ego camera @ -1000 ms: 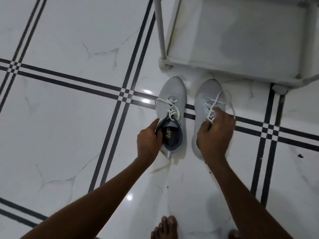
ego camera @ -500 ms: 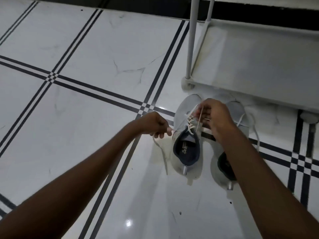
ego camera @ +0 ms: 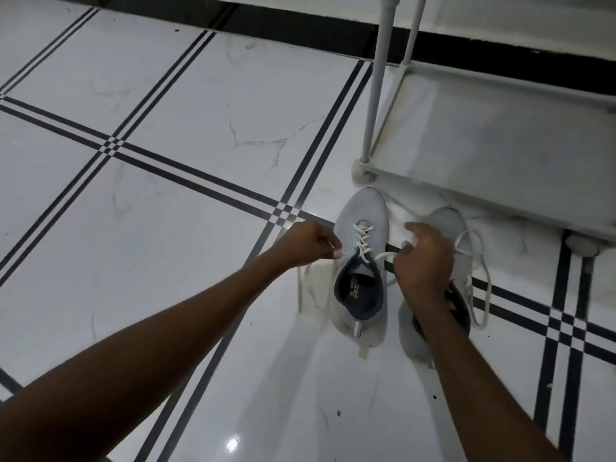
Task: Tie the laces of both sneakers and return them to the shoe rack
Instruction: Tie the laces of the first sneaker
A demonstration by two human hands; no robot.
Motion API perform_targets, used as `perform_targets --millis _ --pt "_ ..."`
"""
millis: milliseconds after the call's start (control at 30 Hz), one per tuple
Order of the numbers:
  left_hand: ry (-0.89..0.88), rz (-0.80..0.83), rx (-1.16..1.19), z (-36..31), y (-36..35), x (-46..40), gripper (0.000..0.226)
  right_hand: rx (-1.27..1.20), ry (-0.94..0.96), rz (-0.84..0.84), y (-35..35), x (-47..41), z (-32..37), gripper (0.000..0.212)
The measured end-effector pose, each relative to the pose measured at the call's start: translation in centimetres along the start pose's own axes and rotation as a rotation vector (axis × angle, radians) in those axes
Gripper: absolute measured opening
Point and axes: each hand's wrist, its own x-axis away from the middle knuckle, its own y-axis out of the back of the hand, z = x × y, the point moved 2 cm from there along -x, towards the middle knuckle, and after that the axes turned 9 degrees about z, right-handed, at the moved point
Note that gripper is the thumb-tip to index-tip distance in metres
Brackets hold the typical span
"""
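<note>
Item: left sneaker, pale grey with dark lining, lower centre of the frame, on the floor, toe pointing to the rack. Lace crossed through the eyelets but no knot or bow visible.

Item: right sneaker, just beside the first on its right side, partly covered by a forearm. Its lace lies slack in a loose loop over the tile; untied.

Item: left hand, centre of the frame, just left of the left sneaker. Fingers closed, pinching one lace end, which trails down toward the floor.

Item: right hand, between the two sneakers. Fingers curled around the other end of the same lace, drawn out sideways from the collar.

Item: rack, upper right of the frame, white frame with a pale bottom shelf. No shoe visible on the part shown.

Progress, as judged: early. Tying of the first sneaker appears just begun; second sneaker untouched; both remain to be shelved.

Markings: pale logo and small print on the left sneaker's insole, too small to read. No other writing seen.
</note>
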Motion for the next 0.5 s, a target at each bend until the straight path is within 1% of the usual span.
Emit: perform_targets --millis 67,100,133,200,267,367,433,500 --pt "-0.046 -0.043 0.02 -0.7 -0.5 0.1 0.018 -0.014 0.027 0.21 -1.5 0.4 -0.7 0.028" --pt "-0.065 -0.062 0.027 -1.1 -0.7 0.1 0.015 0.001 0.032 0.284 -1.9 0.5 -0.8 0.023" --pt "-0.077 -0.077 0.025 -1.4 -0.9 0.2 0.012 0.011 0.044 0.31 -2.1 0.5 -1.1 0.016" --pt "-0.078 -0.11 -0.023 -1.8 -1.1 0.4 0.007 -0.008 0.046 0.276 -2.0 0.7 -1.4 0.007" --pt "-0.064 -0.15 -0.141 -1.1 -1.2 0.7 0.002 -0.046 0.013 0.219 -1.9 0.7 -2.6 0.013" --pt "0.006 -0.174 -0.3 0.7 -1.3 0.9 0.015 -0.095 -0.028 0.133 -1.9 0.5 -4.7 0.025" --pt "0.05 -0.155 -0.362 1.2 -1.2 0.9 0.017 -0.066 -0.037 0.095 -2.2 0.6 -5.2 0.026" --pt "0.054 -0.175 -0.392 1.2 -1.1 0.8 0.015 -0.05 -0.023 0.104 -2.3 0.9 -4.8 0.025"
